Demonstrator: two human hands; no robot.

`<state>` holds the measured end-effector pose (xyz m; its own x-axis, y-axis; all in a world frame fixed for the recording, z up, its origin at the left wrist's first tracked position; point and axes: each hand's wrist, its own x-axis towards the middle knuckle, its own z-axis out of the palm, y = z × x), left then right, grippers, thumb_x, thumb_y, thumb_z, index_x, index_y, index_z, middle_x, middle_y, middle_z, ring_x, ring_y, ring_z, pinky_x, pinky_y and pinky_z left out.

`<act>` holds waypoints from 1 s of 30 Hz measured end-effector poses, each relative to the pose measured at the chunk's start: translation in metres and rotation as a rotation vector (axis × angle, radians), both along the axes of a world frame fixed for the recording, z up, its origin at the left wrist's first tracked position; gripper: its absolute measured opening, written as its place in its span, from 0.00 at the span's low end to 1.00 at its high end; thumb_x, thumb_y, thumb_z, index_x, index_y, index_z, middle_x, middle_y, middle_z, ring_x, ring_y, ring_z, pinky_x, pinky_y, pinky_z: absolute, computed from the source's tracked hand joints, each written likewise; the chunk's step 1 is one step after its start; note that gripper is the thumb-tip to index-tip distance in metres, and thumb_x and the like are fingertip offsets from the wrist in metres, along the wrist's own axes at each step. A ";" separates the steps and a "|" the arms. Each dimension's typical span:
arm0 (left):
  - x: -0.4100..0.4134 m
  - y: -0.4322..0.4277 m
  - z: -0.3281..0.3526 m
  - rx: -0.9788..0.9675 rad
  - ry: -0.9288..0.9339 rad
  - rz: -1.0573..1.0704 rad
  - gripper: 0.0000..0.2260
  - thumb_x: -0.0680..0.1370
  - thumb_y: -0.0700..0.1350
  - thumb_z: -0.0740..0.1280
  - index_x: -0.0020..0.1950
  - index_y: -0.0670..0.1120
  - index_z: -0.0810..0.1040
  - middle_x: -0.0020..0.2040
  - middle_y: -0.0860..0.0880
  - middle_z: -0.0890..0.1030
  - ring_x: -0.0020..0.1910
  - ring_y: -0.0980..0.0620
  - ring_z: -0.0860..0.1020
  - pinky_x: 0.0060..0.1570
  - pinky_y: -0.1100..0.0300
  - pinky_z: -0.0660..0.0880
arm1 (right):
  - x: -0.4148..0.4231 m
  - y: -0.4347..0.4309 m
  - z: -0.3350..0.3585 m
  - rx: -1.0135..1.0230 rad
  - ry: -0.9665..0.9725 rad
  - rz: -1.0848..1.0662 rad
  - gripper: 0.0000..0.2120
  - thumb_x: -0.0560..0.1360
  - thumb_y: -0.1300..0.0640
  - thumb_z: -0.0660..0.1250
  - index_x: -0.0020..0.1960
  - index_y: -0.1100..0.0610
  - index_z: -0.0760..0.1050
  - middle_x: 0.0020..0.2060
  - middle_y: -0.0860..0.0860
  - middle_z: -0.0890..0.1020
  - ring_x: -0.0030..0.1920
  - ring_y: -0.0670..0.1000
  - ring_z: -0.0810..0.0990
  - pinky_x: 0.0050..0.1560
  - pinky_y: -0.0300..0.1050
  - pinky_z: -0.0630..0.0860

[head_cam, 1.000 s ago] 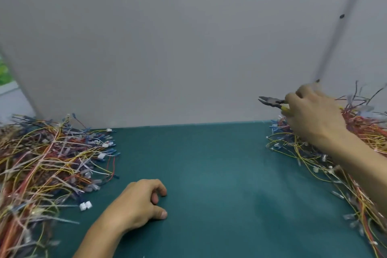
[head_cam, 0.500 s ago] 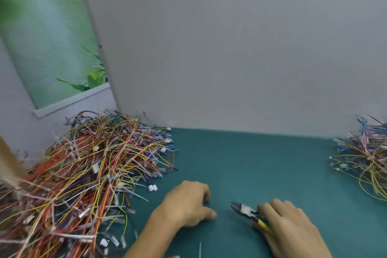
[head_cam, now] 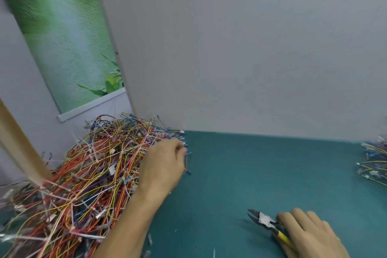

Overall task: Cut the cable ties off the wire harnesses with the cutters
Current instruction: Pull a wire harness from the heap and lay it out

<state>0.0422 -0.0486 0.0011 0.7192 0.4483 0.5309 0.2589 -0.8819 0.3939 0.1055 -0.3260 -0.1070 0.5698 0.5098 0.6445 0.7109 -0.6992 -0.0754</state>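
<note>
Cutters [head_cam: 266, 221] in right hand [head_cam: 310, 234] (yellow grip); left hand [head_cam: 163, 165] on harness pile [head_cam: 83, 174].

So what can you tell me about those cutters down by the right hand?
The cutters are side cutters with a dark metal head, a pale patch near the pivot, and yellow-and-black handles. The right hand grips the handles, close to the teal table. The tips point left, with the jaws slightly parted, and no wire lies between them.
</note>
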 end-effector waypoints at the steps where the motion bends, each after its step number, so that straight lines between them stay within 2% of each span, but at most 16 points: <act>1: -0.001 0.008 0.004 0.007 -0.049 0.047 0.06 0.78 0.47 0.65 0.50 0.49 0.81 0.45 0.53 0.82 0.43 0.53 0.78 0.46 0.55 0.77 | 0.000 0.001 0.001 -0.007 0.000 -0.002 0.24 0.80 0.39 0.38 0.42 0.48 0.67 0.27 0.51 0.72 0.24 0.56 0.73 0.23 0.44 0.66; 3: -0.006 0.026 0.008 0.070 -0.061 0.202 0.08 0.78 0.44 0.66 0.56 0.46 0.79 0.51 0.48 0.80 0.50 0.49 0.77 0.51 0.52 0.76 | 0.000 0.001 0.001 -0.025 0.003 0.002 0.21 0.80 0.39 0.37 0.43 0.48 0.64 0.27 0.51 0.73 0.25 0.57 0.73 0.24 0.43 0.66; 6: -0.014 0.049 0.007 0.188 0.082 0.527 0.16 0.75 0.41 0.68 0.62 0.42 0.72 0.57 0.40 0.76 0.56 0.41 0.74 0.53 0.46 0.71 | -0.001 0.002 0.003 -0.041 0.020 -0.003 0.21 0.80 0.39 0.37 0.43 0.48 0.63 0.27 0.51 0.73 0.25 0.57 0.74 0.23 0.44 0.66; 9: -0.021 0.067 0.004 0.067 0.338 0.700 0.20 0.74 0.43 0.67 0.64 0.41 0.68 0.61 0.38 0.75 0.60 0.39 0.72 0.56 0.45 0.69 | 0.001 0.002 0.002 -0.050 0.031 -0.015 0.21 0.80 0.39 0.37 0.43 0.47 0.63 0.27 0.51 0.73 0.25 0.57 0.74 0.24 0.44 0.66; 11: -0.024 0.078 0.000 -0.013 0.495 0.702 0.13 0.75 0.42 0.66 0.59 0.42 0.73 0.55 0.41 0.78 0.54 0.40 0.76 0.53 0.47 0.70 | 0.001 0.002 0.000 -0.057 0.033 -0.021 0.21 0.80 0.39 0.37 0.43 0.47 0.63 0.27 0.51 0.73 0.25 0.57 0.74 0.24 0.44 0.67; 13: -0.025 0.083 -0.004 -0.060 0.553 0.663 0.05 0.76 0.40 0.64 0.50 0.43 0.77 0.50 0.42 0.80 0.45 0.42 0.78 0.44 0.51 0.73 | 0.002 0.002 -0.001 -0.063 0.035 -0.030 0.21 0.79 0.38 0.37 0.43 0.47 0.63 0.28 0.50 0.73 0.25 0.57 0.74 0.25 0.44 0.67; 14: -0.026 0.082 -0.006 -0.068 0.532 0.645 0.04 0.76 0.40 0.64 0.48 0.43 0.77 0.49 0.42 0.80 0.43 0.43 0.78 0.40 0.52 0.73 | 0.002 0.002 -0.002 -0.067 0.039 -0.034 0.21 0.79 0.38 0.37 0.43 0.47 0.63 0.28 0.50 0.73 0.25 0.57 0.74 0.25 0.44 0.67; 16: -0.027 0.079 -0.007 -0.044 0.437 0.607 0.06 0.77 0.41 0.64 0.52 0.46 0.79 0.48 0.44 0.81 0.42 0.43 0.77 0.37 0.54 0.71 | 0.003 0.002 -0.002 -0.070 0.039 -0.038 0.21 0.79 0.38 0.37 0.43 0.47 0.63 0.28 0.50 0.73 0.26 0.56 0.74 0.25 0.43 0.66; 20: -0.026 0.070 0.013 0.008 0.062 0.484 0.07 0.78 0.45 0.65 0.54 0.50 0.81 0.41 0.46 0.83 0.39 0.44 0.80 0.36 0.56 0.72 | 0.004 0.002 -0.003 -0.067 0.024 -0.036 0.20 0.79 0.38 0.37 0.43 0.46 0.63 0.28 0.50 0.72 0.26 0.56 0.74 0.26 0.43 0.65; 22: -0.020 0.063 0.031 -0.218 -0.149 0.331 0.07 0.78 0.44 0.67 0.54 0.48 0.81 0.38 0.51 0.82 0.34 0.49 0.81 0.35 0.57 0.76 | 0.004 0.002 -0.003 -0.060 0.013 -0.027 0.20 0.79 0.38 0.38 0.43 0.46 0.63 0.28 0.50 0.72 0.25 0.56 0.74 0.26 0.43 0.65; 23: -0.016 0.059 0.038 -0.410 -0.252 0.249 0.07 0.77 0.42 0.67 0.54 0.46 0.81 0.37 0.52 0.82 0.32 0.53 0.81 0.33 0.58 0.77 | 0.004 0.002 -0.003 -0.058 0.007 -0.025 0.20 0.79 0.38 0.38 0.43 0.46 0.63 0.28 0.50 0.72 0.25 0.56 0.74 0.26 0.43 0.65; 25: -0.011 0.050 0.047 -0.850 -0.381 0.051 0.07 0.76 0.38 0.68 0.53 0.40 0.80 0.41 0.46 0.83 0.32 0.54 0.82 0.31 0.57 0.79 | 0.005 0.002 -0.004 -0.051 -0.005 -0.023 0.22 0.79 0.38 0.38 0.42 0.47 0.65 0.28 0.50 0.72 0.25 0.56 0.74 0.25 0.44 0.66; 26: -0.011 0.046 0.048 -1.014 -0.355 -0.025 0.08 0.76 0.38 0.68 0.54 0.39 0.80 0.44 0.43 0.83 0.35 0.52 0.83 0.34 0.57 0.80 | 0.005 0.002 -0.005 -0.044 -0.004 -0.017 0.23 0.79 0.38 0.38 0.41 0.47 0.67 0.28 0.50 0.72 0.25 0.57 0.73 0.25 0.44 0.67; 27: -0.012 0.043 0.045 -1.059 -0.239 -0.055 0.08 0.77 0.40 0.68 0.55 0.41 0.80 0.48 0.43 0.83 0.38 0.50 0.83 0.37 0.56 0.81 | 0.005 0.002 -0.005 -0.037 -0.005 -0.011 0.24 0.79 0.38 0.39 0.40 0.48 0.68 0.27 0.50 0.72 0.25 0.57 0.73 0.25 0.44 0.67; 28: -0.014 0.042 0.041 -0.954 -0.022 -0.045 0.10 0.77 0.45 0.69 0.56 0.44 0.80 0.51 0.44 0.83 0.42 0.49 0.83 0.41 0.54 0.80 | 0.005 0.002 -0.005 -0.029 -0.011 -0.007 0.25 0.80 0.38 0.39 0.40 0.48 0.69 0.27 0.51 0.72 0.24 0.57 0.73 0.25 0.44 0.66; 30: -0.019 0.042 0.032 -0.502 0.471 0.047 0.18 0.74 0.61 0.68 0.56 0.51 0.80 0.51 0.47 0.83 0.47 0.48 0.82 0.50 0.51 0.77 | 0.006 0.003 -0.004 -0.012 -0.018 -0.012 0.28 0.80 0.39 0.39 0.38 0.49 0.72 0.26 0.51 0.71 0.24 0.56 0.73 0.25 0.43 0.65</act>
<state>0.0229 -0.0062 0.0332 0.7960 0.5946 -0.1132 0.5361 -0.6057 0.5880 0.1112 -0.3231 -0.1114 0.5639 0.5108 0.6489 0.7038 -0.7084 -0.0539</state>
